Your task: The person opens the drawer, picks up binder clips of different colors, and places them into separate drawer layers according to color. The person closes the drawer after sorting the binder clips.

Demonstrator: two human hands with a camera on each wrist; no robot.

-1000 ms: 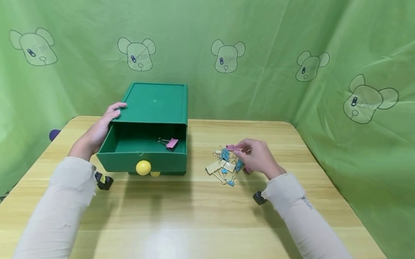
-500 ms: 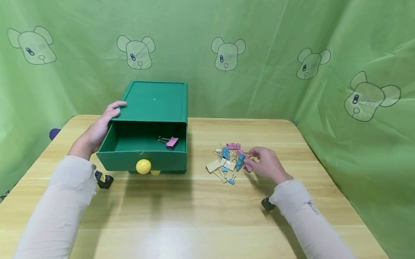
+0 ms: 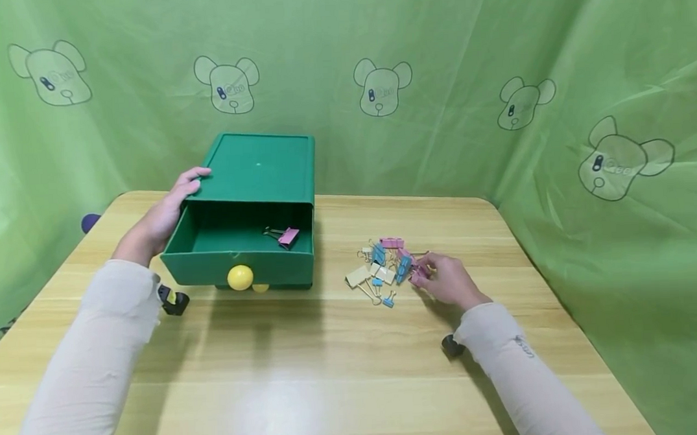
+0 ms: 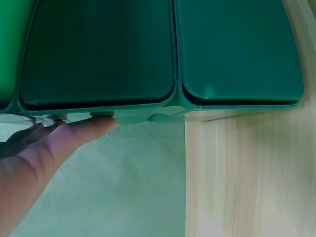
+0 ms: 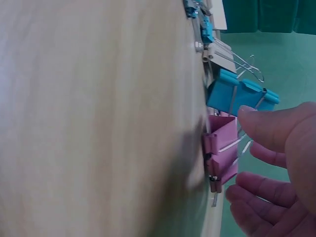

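My right hand [image 3: 449,281] is at the right edge of a pile of binder clips, fingers around a pink binder clip [image 3: 418,275]. In the right wrist view, its thumb is by a blue binder clip [image 5: 242,95] and the other fingers are spread beside the pink clip [image 5: 222,148], with a gap showing. My left hand [image 3: 160,219] rests against the left side of a green drawer box [image 3: 259,169], fingertips at its top edge; the left wrist view shows one straight digit along it. The upper drawer [image 3: 245,267] is pulled out, with one pink binder clip [image 3: 288,237] inside.
Cream, blue and pink clips lie together on the wooden table [image 3: 355,373], among them a cream binder clip [image 3: 358,277] and a pink one [image 3: 392,243] at the back. A yellow knob [image 3: 240,277] sticks out from the drawer front. A green curtain [image 3: 434,45] surrounds the table.
My right hand has left the pink clip at the back of the pile and moved right and nearer, to the pink clip at the right edge. The left hand stays on the box.
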